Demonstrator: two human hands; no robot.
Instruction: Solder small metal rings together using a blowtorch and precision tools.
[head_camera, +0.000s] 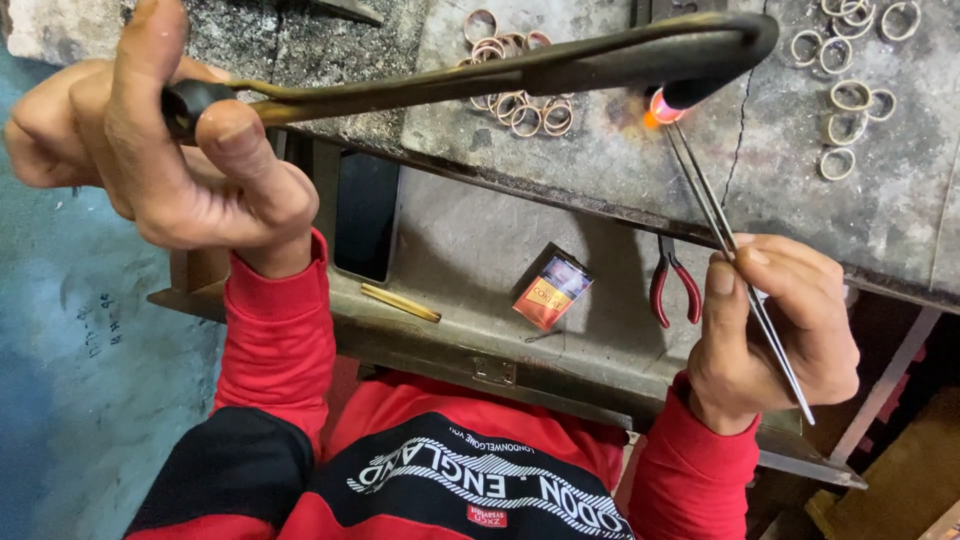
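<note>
My left hand (160, 150) grips the handle of a dark metal torch (520, 70) that reaches right across the bench. Its curved nozzle ends over a small glowing orange piece (660, 107) on the grey stone slab (600, 170). My right hand (770, 320) pinches long steel tweezers (715, 215), whose tips run up to the glowing piece. A heap of copper-coloured rings (515, 100) lies behind the torch, partly hidden by it. More pale rings (850, 95) are scattered at the slab's right.
A lower metal tray (480, 290) under the slab holds a small orange-red box (552, 290), red-handled pliers (672, 285), a brass stick (400, 302) and a dark flat phone (366, 215). My red and black sleeves fill the bottom.
</note>
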